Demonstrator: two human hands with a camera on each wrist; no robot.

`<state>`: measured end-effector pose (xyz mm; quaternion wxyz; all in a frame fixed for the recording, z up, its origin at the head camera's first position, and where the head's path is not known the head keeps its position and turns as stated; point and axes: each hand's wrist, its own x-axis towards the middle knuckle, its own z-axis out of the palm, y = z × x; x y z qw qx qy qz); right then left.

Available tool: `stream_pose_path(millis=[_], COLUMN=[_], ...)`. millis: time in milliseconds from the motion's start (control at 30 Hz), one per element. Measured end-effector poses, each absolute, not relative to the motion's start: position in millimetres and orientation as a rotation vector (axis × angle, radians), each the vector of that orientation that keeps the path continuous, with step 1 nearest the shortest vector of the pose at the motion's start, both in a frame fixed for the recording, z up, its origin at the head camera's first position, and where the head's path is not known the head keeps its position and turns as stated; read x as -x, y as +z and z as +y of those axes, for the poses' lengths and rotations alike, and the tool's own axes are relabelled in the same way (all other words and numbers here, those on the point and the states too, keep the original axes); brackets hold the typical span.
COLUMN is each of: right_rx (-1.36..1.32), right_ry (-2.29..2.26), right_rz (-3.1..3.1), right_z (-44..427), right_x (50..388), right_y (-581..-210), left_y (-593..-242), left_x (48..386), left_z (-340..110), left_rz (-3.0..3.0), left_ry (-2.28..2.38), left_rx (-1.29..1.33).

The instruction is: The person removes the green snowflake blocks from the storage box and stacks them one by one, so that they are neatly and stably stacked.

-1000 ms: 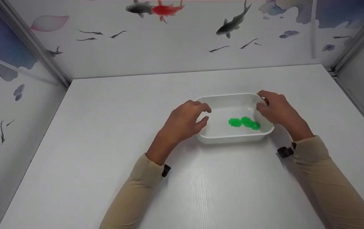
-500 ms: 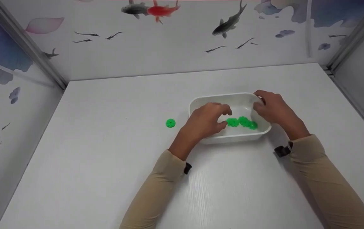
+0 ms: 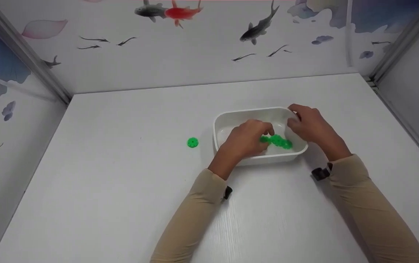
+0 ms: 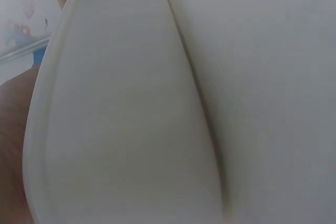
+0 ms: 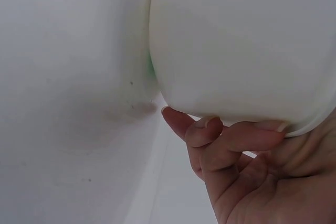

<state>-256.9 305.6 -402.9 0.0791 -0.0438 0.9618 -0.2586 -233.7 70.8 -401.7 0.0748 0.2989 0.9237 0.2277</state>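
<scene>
On a white table [image 3: 121,182], my left hand [image 3: 246,138] reaches into a white tray [image 3: 271,159], fingers curved at green discs [image 3: 278,141], pinching or not I cannot tell, with a loose disc [image 3: 192,142] to its left, while my right hand [image 3: 311,126] grips its right end, a fish-painted wall [image 3: 187,62] beyond.

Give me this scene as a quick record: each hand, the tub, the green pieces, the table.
Left hand: inside the tub, at the green pieces; grip unclear
Right hand: holds the tub's right end
Tub: white, upright
Green pieces: clustered inside; exact count unclear
Loose piece: round, green, left of tub
Table: white
</scene>
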Motion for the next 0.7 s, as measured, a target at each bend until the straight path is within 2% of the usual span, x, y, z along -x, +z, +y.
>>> stream_pose_path(millis=[700], right_rx=[0.168], right_ry=[-0.769], right_rz=[2.913], right_z=[306.9], right_x=[257.2], right_y=[-405.6], left_y=[-408.4], left_x=[236.1], left_z=[78.0], left_rz=[2.790], left_ry=[0.575], left_rx=[-0.940])
